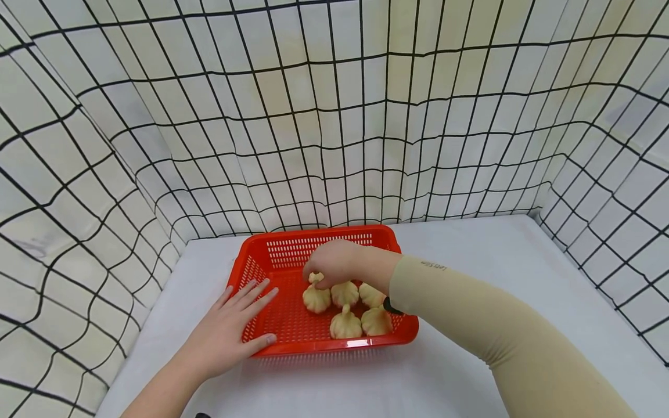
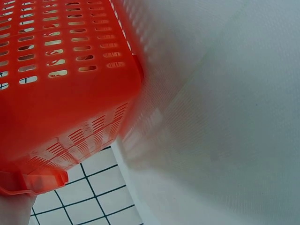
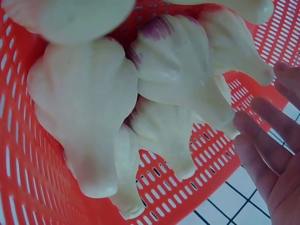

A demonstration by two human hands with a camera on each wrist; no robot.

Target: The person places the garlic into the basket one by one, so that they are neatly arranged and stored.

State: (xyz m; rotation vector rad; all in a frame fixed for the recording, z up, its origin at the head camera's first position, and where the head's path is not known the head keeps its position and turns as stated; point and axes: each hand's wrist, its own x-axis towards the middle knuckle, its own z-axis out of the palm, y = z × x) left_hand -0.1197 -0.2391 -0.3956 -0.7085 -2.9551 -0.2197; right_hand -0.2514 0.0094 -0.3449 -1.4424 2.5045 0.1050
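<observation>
A red plastic basket (image 1: pixel 334 347) with slotted sides holds several cream garlic bulbs (image 1: pixel 346 325), grouped toward its right half. My right hand (image 1: pixel 338 264) reaches down into it, thumb and forefinger bent around the stem of the leftmost garlic bulb (image 1: pixel 316 301). In the right wrist view the fingers (image 3: pixel 262 136) lie beside the stems, and purple streaks mark one bulb (image 3: pixel 176 61); the thumb is out of sight there. My left hand (image 1: pixel 227 334) lies spread over the basket's left rim, fingers straight. Below it, the left wrist view takes in the basket's outer wall (image 2: pixel 70 103).
The basket stands on a white-covered table (image 1: pixel 470 249). Black netting (image 1: pixel 360 116) over white sheeting rises behind the table and along both sides. A beige sleeve (image 1: pixel 470 313) covers my right forearm, which crosses the basket's right rim.
</observation>
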